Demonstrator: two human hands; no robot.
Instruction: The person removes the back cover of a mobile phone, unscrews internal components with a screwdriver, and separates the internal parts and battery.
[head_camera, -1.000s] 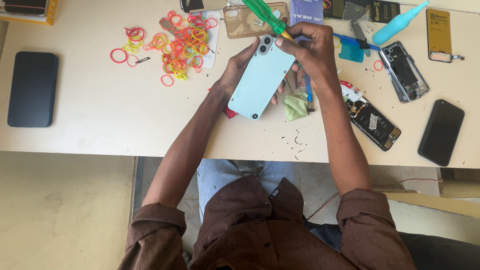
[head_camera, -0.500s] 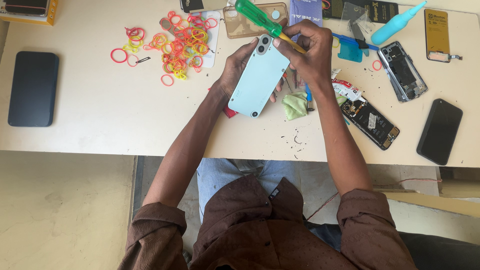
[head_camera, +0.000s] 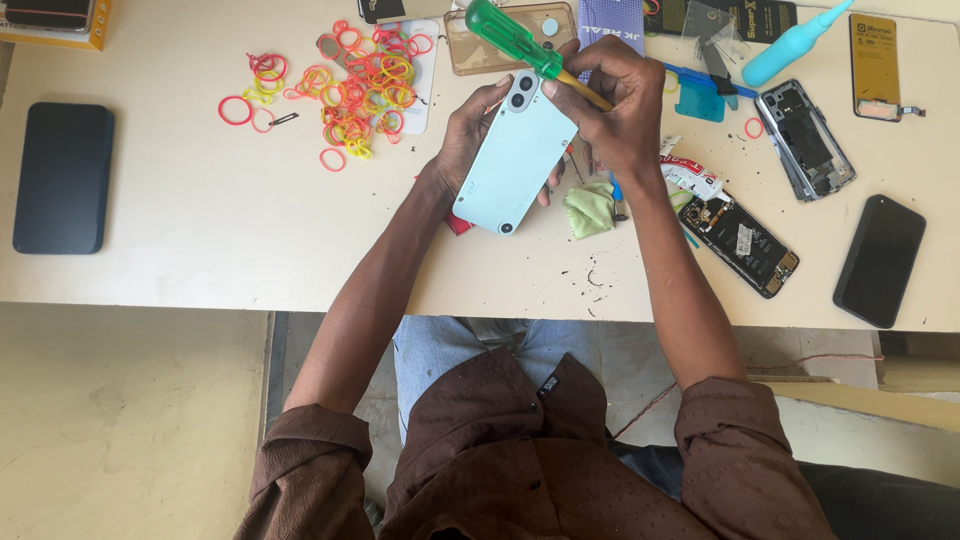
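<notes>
Two hands at work above a cream table: left hand wrapped round the back of a pale-blue phone, held tilted off the tabletop with camera end up; right hand closed on the yellow shaft of a green-handled screwdriver. Handle swung a little lower and further left than a second ago, phone and both grips otherwise unchanged, so working on at the same spot by the top edge. Driver tip hidden behind the right fingers; contact point impossible to make out. Just beside, a crumpled green cloth. Further out, a scatter of coloured rubber bands, an opened phone and a dark phone.
</notes>
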